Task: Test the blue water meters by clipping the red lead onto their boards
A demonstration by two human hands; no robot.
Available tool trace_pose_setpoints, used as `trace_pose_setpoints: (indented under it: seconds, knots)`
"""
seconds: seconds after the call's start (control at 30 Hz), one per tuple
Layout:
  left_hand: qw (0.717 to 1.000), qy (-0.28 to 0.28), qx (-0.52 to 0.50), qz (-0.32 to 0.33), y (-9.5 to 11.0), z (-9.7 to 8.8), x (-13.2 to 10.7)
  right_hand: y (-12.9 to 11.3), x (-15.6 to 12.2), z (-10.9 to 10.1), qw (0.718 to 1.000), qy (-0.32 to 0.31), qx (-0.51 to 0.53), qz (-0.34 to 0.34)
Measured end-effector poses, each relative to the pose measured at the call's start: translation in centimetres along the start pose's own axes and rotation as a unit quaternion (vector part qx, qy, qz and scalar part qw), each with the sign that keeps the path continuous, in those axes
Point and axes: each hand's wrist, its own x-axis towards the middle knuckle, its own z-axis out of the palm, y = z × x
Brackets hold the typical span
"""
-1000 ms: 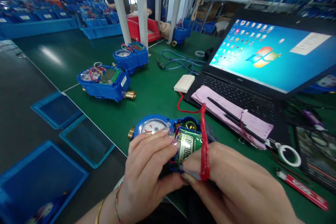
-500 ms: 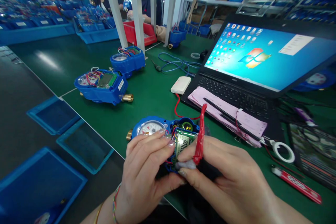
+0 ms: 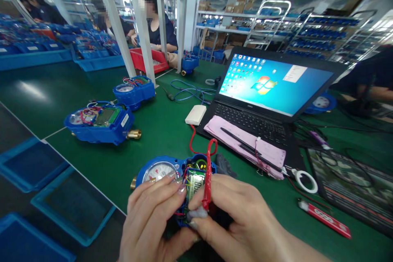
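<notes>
A blue water meter point(image 3: 159, 168) with a round white dial and an open electronics housing is at the lower middle of the head view. Inside the housing, a green circuit board carries a small LCD point(image 3: 195, 186) with digits, partly covered by fingers. My left hand point(image 3: 153, 217) grips the meter, its fingers lying across the dial side and the thumb below. Between thumb and fingers, my right hand point(image 3: 236, 213) pinches a grey probe point(image 3: 199, 213) against the board's near edge. A red-wrapped cable point(image 3: 208, 176) loops up from the probe; its exact contact is hidden.
Two more open blue meters point(image 3: 100, 120) point(image 3: 135, 90) stand at the left. A laptop point(image 3: 254, 118) with pink papers point(image 3: 245, 141) sits at the right, beside a white box point(image 3: 195, 114) and a red marker-like tube point(image 3: 325, 219). Blue trays point(image 3: 73, 204) lie below the table edge. Co-workers sit behind.
The camera has tilted up and turned right, so the scene sits lower and further left. Both hands keep their hold on the meter and probe.
</notes>
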Motion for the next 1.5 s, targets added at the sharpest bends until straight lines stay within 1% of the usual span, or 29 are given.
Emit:
trace_pose_setpoints:
  seconds: [0.17,0.43,0.63,0.83,0.97,1.1,1.3,1.4,1.5]
  knots:
    - [1.0,-0.002,0.003,0.007,0.1,-0.1,0.1,0.0,0.1,0.1,1.0,-0.001,0.001,0.007]
    - [1.0,-0.004,-0.002,0.008,0.1,-0.2,0.1,0.0,0.0,-0.2,1.0,-0.004,-0.005,0.001]
    - [1.0,-0.013,-0.005,0.002,0.2,-0.1,0.1,0.1,0.0,0.0,1.0,-0.01,-0.012,0.002]
    - [1.0,-0.015,0.0,-0.001,0.3,-0.2,0.1,0.0,0.0,0.0,1.0,-0.004,-0.022,-0.006]
    - [1.0,-0.012,0.0,-0.004,0.5,-0.2,0.2,-0.1,-0.1,-0.1,1.0,-0.005,-0.026,0.003]
    - [0.999,-0.013,-0.031,-0.009,0.7,-0.1,0.1,-0.3,0.0,-0.3,1.0,-0.001,-0.021,-0.002]
    - [0.997,-0.02,-0.065,-0.042,1.0,0.0,0.3,-0.6,-0.3,-1.1,0.999,-0.017,-0.044,-0.018]
    - [0.997,-0.012,-0.066,-0.05,1.2,0.1,0.3,-0.9,-0.8,-1.8,0.996,-0.046,-0.068,-0.022]
    - [0.997,-0.004,-0.061,-0.049,1.4,0.2,0.2,-1.2,-1.0,-2.5,0.989,-0.075,-0.113,-0.053]
